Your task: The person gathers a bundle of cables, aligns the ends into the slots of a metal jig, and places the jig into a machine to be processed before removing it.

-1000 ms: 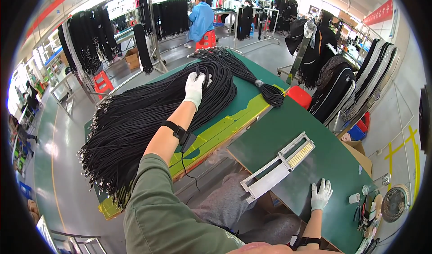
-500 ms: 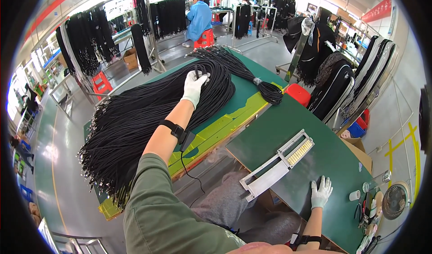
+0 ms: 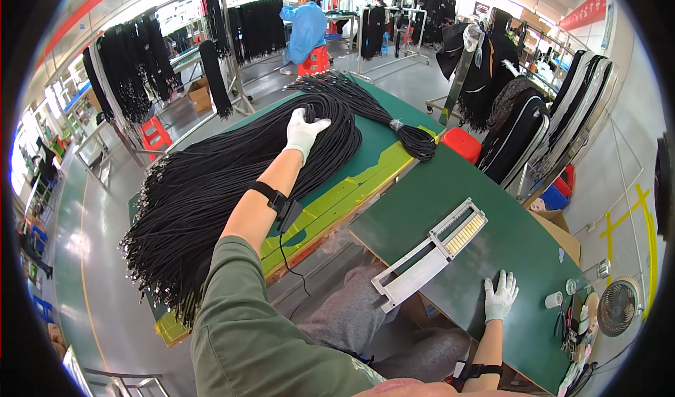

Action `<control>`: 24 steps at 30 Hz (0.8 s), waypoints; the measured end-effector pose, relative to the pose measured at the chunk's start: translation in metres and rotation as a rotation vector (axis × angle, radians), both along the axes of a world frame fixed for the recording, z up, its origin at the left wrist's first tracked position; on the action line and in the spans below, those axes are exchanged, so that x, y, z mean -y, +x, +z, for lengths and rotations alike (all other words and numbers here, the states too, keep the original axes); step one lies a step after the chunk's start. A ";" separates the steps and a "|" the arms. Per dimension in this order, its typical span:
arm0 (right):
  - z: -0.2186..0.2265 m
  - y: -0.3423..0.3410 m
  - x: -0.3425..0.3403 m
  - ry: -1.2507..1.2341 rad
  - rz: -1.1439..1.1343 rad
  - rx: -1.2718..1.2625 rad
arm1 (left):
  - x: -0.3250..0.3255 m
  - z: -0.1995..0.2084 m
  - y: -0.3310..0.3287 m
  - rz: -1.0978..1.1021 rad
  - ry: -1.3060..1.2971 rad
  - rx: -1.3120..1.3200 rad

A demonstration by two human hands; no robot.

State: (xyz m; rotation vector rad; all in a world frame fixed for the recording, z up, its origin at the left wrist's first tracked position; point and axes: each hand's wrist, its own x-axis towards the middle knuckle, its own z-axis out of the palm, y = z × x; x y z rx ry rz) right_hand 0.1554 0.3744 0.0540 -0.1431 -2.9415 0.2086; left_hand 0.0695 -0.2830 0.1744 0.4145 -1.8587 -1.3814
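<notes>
Under the left hand [image 3: 304, 133], grip unclear, lie black cords [image 3: 211, 176]; right hand [image 3: 500, 298] apart, splayed.

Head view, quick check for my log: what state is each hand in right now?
Left hand: on the black cords, thumb spread from the fingers; whether it grips any cannot be told.
Right hand: open, resting on the green table.
</notes>
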 end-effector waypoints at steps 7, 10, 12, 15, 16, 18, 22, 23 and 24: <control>-0.010 -0.003 -0.004 -0.036 0.018 -0.047 | 0.024 -0.012 -0.012 -0.067 0.156 -0.121; -0.009 -0.001 -0.007 -0.033 0.007 -0.050 | 0.027 0.008 -0.001 -0.199 0.280 -0.011; -0.007 -0.002 -0.005 -0.032 0.005 -0.037 | 0.033 0.021 0.008 -0.324 0.362 0.155; -0.001 -0.003 0.002 -0.030 0.008 -0.015 | 0.032 0.030 0.014 -0.274 0.326 0.078; 0.000 -0.003 0.006 -0.025 0.009 0.002 | 0.032 0.032 0.017 -0.247 0.308 0.039; 0.002 -0.001 0.003 -0.010 -0.005 0.021 | 0.014 0.046 0.022 -0.218 0.386 -0.061; -0.009 -0.005 -0.002 -0.005 0.037 -0.057 | 0.002 0.071 0.054 -0.264 0.516 -0.187; -0.018 -0.011 -0.017 -0.166 0.043 -0.096 | 0.006 0.074 0.062 -0.401 0.501 -0.108; -0.022 -0.017 -0.034 -0.320 0.040 -0.137 | -0.003 0.083 0.069 -0.547 0.490 -0.030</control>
